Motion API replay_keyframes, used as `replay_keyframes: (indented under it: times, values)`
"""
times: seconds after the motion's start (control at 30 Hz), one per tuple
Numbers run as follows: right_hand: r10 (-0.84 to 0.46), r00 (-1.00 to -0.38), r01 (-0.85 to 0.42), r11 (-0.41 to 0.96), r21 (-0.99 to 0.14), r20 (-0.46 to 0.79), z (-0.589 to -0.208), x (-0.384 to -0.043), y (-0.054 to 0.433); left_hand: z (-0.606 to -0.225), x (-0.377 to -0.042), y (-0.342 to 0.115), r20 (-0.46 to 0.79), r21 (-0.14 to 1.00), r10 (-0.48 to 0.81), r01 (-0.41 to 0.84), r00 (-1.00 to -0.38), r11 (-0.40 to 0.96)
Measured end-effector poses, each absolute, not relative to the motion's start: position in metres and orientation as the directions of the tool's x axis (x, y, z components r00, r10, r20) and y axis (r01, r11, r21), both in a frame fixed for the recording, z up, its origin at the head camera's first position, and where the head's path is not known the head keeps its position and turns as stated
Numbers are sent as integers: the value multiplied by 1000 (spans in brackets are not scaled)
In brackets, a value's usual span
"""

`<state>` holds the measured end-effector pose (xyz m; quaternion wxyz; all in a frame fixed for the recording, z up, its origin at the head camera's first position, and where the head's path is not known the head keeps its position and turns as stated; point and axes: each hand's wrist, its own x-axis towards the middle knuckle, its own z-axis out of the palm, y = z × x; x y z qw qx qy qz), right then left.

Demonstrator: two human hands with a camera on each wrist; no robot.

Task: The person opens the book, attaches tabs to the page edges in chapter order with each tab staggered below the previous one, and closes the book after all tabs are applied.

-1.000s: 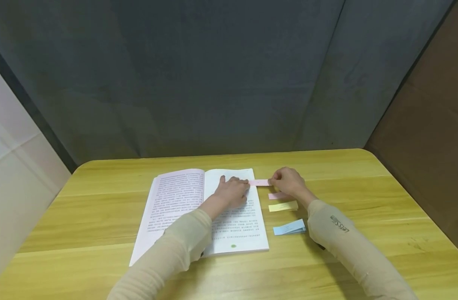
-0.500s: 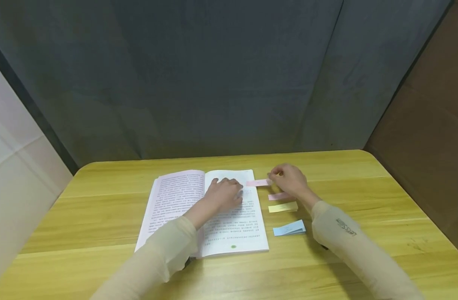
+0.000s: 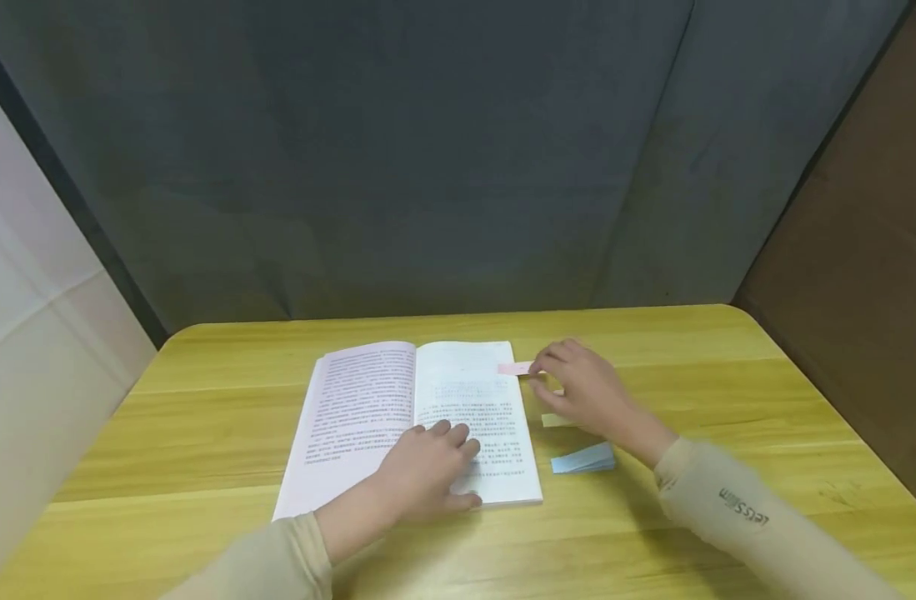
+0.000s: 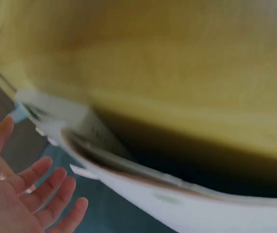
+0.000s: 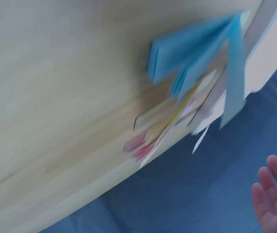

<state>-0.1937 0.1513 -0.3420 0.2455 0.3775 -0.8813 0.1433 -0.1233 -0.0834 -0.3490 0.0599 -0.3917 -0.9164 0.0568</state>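
Note:
An open book (image 3: 465, 417) lies on the table, with a pink sticky tab (image 3: 512, 368) jutting from the right page's outer edge. Over that page's lower part is my left hand (image 3: 427, 471), fingers spread loosely with nothing in them; the left wrist view shows its fingers (image 4: 51, 196) apart beside the book's edge. My right hand (image 3: 585, 387) hovers over the tab's outer end, fingertips overlapping it in the head view. In the right wrist view its fingers (image 5: 274, 189) are extended and hold nothing. A yellow sticky pad (image 3: 557, 420) is partly covered by this hand.
A blue pad of sticky notes (image 3: 583, 458) lies right of the book, its leaves fanned out in the right wrist view. Red-pink notes (image 5: 140, 145) sit beyond it. A dark cloth (image 3: 427, 167) hangs behind the wooden table (image 3: 225, 400).
My left hand has drawn back from the pink tab toward the book's lower edge. The right hand has loosened its pinch at the tab's outer end and lowered over the pads.

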Motion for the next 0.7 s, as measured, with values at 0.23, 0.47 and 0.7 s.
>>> replay_keyframes:
  times: [0.23, 0.47, 0.7]
  values:
    - [-798, -424, -845, 519, 130, 429, -352, -163, 143, -361, -114, -82, 99, -206, 744, 718, -660, 665]
    - [-859, -393, -873, 460, 161, 328, -360, -144, 142, -365, -116, -89, 176, -183, 743, 720, -646, 669]
    - [-873, -419, -884, 455, 110, 249, -370, -136, 142, -367, -117, -94, 242, -184, 755, 735, -610, 653]
